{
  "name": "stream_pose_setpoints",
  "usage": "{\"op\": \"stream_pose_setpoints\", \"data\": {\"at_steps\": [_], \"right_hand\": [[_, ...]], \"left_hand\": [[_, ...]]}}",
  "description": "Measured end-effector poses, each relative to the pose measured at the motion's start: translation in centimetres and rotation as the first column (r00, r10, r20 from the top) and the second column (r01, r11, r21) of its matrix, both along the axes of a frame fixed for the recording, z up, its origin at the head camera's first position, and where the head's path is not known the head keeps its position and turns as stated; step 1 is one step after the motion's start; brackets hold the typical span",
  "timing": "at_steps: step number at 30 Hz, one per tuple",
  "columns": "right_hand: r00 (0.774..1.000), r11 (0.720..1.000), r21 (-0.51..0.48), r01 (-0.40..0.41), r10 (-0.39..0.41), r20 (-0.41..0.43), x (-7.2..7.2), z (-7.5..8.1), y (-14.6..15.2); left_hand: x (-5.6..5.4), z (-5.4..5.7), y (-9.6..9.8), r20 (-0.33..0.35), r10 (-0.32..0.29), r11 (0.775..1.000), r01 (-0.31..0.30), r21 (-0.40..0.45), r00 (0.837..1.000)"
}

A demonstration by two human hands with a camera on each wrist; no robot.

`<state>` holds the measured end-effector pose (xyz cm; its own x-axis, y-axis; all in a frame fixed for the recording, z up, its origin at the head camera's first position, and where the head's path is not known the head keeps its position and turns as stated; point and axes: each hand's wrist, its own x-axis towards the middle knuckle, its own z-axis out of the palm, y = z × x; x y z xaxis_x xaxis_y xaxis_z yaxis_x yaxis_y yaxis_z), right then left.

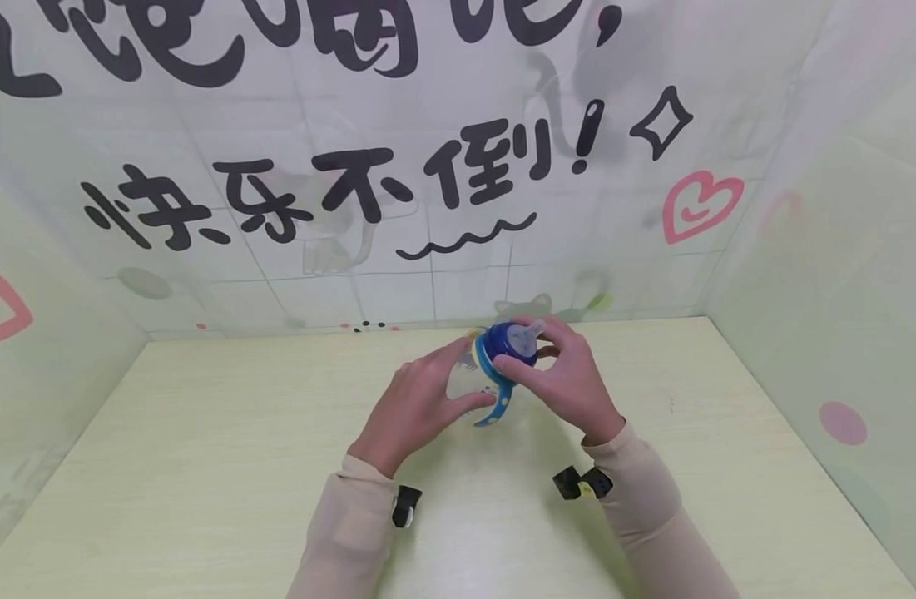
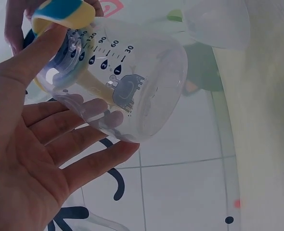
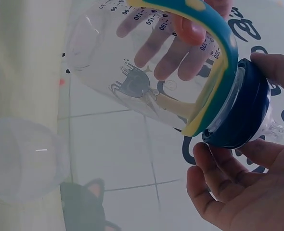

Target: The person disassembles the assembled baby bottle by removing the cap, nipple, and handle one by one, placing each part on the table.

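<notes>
A clear baby bottle (image 2: 151,91) is tilted on its side, with an animal print and printed volume marks on its wall. My left hand (image 1: 420,399) holds its body, the thumb up at the blue-and-yellow handle (image 1: 497,408) and the fingers spread under the wall. The dark blue collar (image 3: 240,108) sits at the bottle's neck with a clear teat (image 1: 528,334) in it. My right hand (image 1: 570,374) pinches this collar between thumb and fingers. In the right wrist view the collar and handle ring lie close together, a clear strip showing between them.
A translucent dome-shaped cap (image 3: 26,161) stands on the pale wooden table (image 1: 225,466) beyond the bottle, hidden in the head view. Behind rises a printed back wall (image 1: 398,295) with black characters, and side walls flank the table.
</notes>
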<state>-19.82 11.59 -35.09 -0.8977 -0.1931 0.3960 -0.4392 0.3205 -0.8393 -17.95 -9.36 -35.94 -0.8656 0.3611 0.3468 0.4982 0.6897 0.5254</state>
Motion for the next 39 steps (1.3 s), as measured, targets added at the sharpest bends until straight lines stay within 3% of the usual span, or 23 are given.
{"op": "stream_pose_setpoints", "data": {"at_steps": [12, 20, 29, 39], "right_hand": [[0.994, 0.994, -0.011, -0.113, 0.113, -0.001, -0.1, 0.3, 0.9], [0.991, 0.991, -0.023, -0.135, 0.134, -0.028, -0.1, 0.4, 1.3], [0.998, 0.997, -0.049, -0.052, 0.051, -0.024, -0.3, 0.8, 2.5], [0.997, 0.997, 0.017, 0.074, -0.074, -0.021, -1.0, 0.3, 3.2]], "left_hand": [[0.0, 0.0, 0.0, 0.003, -0.027, 0.999, 0.027, 0.019, 1.000], [0.0, 0.0, -0.2, 0.005, -0.016, 1.000, 0.016, 0.024, 1.000], [-0.1, -0.1, -0.1, -0.005, -0.013, 0.999, 0.014, 0.029, 1.000], [-0.2, -0.1, -0.2, -0.040, 0.001, 0.999, 0.001, 0.039, 0.999]]}}
